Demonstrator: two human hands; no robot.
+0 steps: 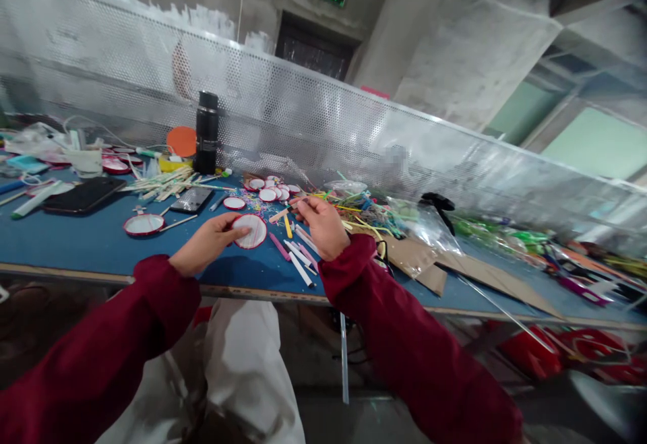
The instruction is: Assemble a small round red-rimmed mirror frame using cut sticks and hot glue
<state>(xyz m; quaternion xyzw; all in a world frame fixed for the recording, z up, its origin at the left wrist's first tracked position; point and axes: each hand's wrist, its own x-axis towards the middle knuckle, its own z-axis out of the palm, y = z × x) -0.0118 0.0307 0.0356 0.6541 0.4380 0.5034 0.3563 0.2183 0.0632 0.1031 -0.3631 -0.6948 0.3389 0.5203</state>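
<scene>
My left hand [209, 238] grips a round white disc with a red rim [251, 232], thumb on its face and its surface tilted toward me. To its right, my right hand [321, 225] is pinched on a flat wooden stick [278, 215] whose pale end points toward the disc. Below the right hand several pens or markers [299, 265], white and pink, lie on the blue table [222, 270]. A yellow piece [288, 226] lies beside them. More red-rimmed discs [267, 195] sit in a group behind my hands, and one [234, 203] rests alone near the held disc.
At the left are a black phone [85, 196], another phone [192, 199], a pile of pale sticks [164, 184] and a black bottle [206, 134]. Coloured strands [371, 208], cardboard [417, 259] and plastic bags spread right. A perforated metal panel [303, 114] stands behind.
</scene>
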